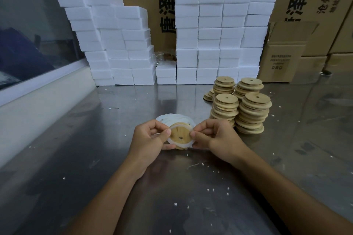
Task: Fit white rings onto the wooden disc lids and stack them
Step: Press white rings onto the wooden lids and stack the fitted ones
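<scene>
Item in my view: one wooden disc lid (pixel 180 136) with white ring (pixel 170 141) round its rim, pinched between my left hand (pixel 150 140) and right hand (pixel 217 137), fingers (pixel 165 133) curled on both edges, above the steel surface (pixel 95 158); finished stacks (pixel 238 107) stand right

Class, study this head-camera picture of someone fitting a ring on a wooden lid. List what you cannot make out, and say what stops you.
- Head view: far rim of the round wooden disc lid, where the white ring sits, covered by the left hand and right hand.
- Pile of loose white rings: count hidden behind the hands.
- Clear items between white foam blocks: too small.
- Printing on brown cardboard boxes: cut by the top edge.
</scene>
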A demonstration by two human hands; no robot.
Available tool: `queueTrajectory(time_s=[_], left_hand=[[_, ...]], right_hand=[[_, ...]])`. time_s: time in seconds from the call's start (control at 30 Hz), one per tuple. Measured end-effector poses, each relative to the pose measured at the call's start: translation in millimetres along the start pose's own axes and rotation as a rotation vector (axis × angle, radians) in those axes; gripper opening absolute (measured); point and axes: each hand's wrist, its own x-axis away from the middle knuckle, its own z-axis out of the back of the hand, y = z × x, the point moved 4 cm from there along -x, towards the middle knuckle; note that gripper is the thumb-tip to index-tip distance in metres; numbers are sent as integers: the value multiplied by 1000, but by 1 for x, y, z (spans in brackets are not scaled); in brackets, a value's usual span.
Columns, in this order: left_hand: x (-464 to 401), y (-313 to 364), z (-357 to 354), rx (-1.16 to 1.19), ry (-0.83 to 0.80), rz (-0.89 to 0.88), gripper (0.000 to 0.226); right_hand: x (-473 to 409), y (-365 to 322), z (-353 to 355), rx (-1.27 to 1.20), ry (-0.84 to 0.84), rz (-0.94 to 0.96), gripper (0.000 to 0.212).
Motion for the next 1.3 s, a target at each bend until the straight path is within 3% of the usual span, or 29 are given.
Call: queueTrajectory(time_s=[0.2, 0.3, 0.37, 0.5, 0.63, 0.8, 1.03, 1.17, 1.3], left_hand=[[5, 14, -4, -188, -12, -268, 30], [9, 21, -8, -366, 13, -442, 22], [10, 22, -9, -420, 26, -466, 24], [8, 20, -9, -295, 44, -377, 33], [9, 21, -8, -151, 78, -323, 30], [9, 21, -8, -14, 86, -258, 23], [7, 20, -4, 136, 127, -133, 20], [8, 19, -5, 247, 118, -49, 16], [9, 17, -7, 340, 109, 23, 15]], right_hand=[[5, -15, -2, 364, 151, 350, 4], [9, -23, -7, 518, 105, 478, 8], [10, -23, -9, 560, 81, 491, 10], [9, -20, -9, 525, 136, 495, 6], [6, -14, -7, 334, 177, 397, 5], [1, -9, -6, 166, 137, 243, 9], [1, -13, -3, 70, 108, 196, 5], [4, -15, -7, -22, 102, 177, 23], [5, -14, -11, -193, 81, 89, 27]])
